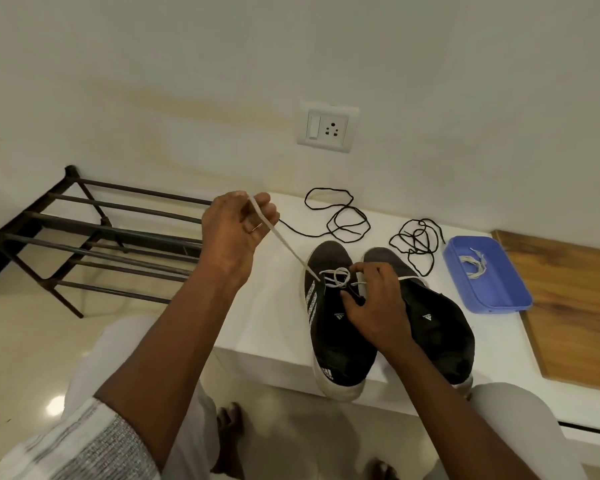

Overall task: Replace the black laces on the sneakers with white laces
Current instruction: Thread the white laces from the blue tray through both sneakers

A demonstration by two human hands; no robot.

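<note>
On the counter (274, 327), my left hand (234, 233) is pulling the white lace (284, 242) taut, fingers closed around it. My right hand (371, 306) is pinching its other end, steadying the left sneaker (329, 341).

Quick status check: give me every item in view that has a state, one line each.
Left hand: raised, shut on white lace, pulling it taut.
Right hand: fingers pinching the lace at the eyelets.
White lace: partly threaded.
Left sneaker: being laced.
Right sneaker: black lace out.
Black laces: removed, loose on the white bench.
Blue tray: holds a second white lace.
</note>
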